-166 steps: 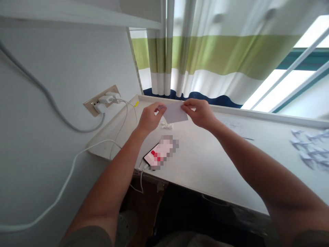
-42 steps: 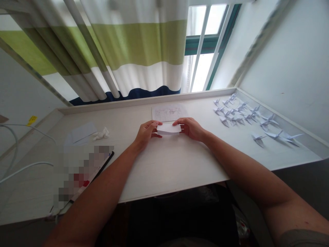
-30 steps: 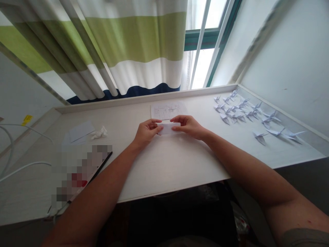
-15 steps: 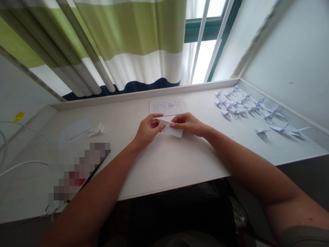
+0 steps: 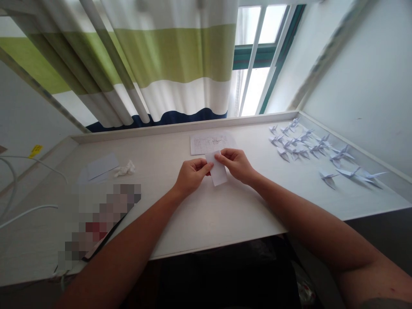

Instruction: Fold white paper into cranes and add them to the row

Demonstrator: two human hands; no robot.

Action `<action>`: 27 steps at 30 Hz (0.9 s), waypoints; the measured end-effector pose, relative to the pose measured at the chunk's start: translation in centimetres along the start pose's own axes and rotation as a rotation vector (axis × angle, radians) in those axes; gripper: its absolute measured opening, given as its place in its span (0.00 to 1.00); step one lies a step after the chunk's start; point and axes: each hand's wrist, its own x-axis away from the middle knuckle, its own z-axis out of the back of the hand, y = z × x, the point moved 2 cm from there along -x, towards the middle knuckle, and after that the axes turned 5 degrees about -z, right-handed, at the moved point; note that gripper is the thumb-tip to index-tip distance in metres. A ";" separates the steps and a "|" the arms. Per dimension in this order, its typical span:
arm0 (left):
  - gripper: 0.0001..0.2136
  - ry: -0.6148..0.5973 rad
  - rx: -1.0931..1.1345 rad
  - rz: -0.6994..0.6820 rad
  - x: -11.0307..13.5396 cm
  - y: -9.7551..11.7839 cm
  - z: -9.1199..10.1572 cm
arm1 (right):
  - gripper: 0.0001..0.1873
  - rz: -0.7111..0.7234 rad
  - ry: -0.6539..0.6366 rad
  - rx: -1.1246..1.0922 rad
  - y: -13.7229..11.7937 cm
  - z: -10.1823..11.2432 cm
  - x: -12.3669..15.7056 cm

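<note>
A small folded piece of white paper [image 5: 219,175] is held up over the middle of the desk, its long side running nearly up and down. My left hand [image 5: 192,175] pinches its left edge, thumb on the near face and fingers behind. At the upper right corner, my right hand [image 5: 236,164] grips the same paper between thumb and fingers. Just beyond the hands lies a printed sheet [image 5: 206,143] with lines and small drawings.
Several folded paper cranes [image 5: 301,139] stand at the right of the white desk [image 5: 180,236]. On the left lie white paper sheets [image 5: 103,166], a crumpled tissue [image 5: 126,168] and a blurred-out flat device [image 5: 106,223]. White cables [image 5: 28,210] run at the far left.
Between my hands the paper has turned from lying slantwise to nearly upright. Both hands appear slightly lower and to the right, and the whole view has tilted upward a little.
</note>
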 end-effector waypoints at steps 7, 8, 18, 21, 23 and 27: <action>0.13 0.061 -0.046 -0.037 0.1 -0.1 0.1 | 0.31 -0.019 -0.003 -0.068 0.1 -0.2 -0.1; 0.13 0.068 -0.055 -0.038 0.1 -0.1 0.2 | 0.31 -0.016 -0.005 -0.064 0.0 -0.2 0.0; 0.15 0.029 -0.016 -0.030 0.0 -0.2 0.1 | 0.31 -0.007 -0.041 -0.042 -0.3 -0.1 0.1; 0.15 0.013 -0.035 -0.025 -0.1 -0.3 0.2 | 0.31 0.018 -0.018 -0.017 -0.3 0.0 0.0; 0.15 0.003 -0.055 -0.009 -0.1 -0.5 0.2 | 0.30 0.030 -0.007 0.018 -0.1 0.2 -0.2; 0.14 0.011 -0.150 0.052 -0.2 -1.6 0.5 | 0.27 0.032 -0.005 0.245 0.9 0.6 -0.8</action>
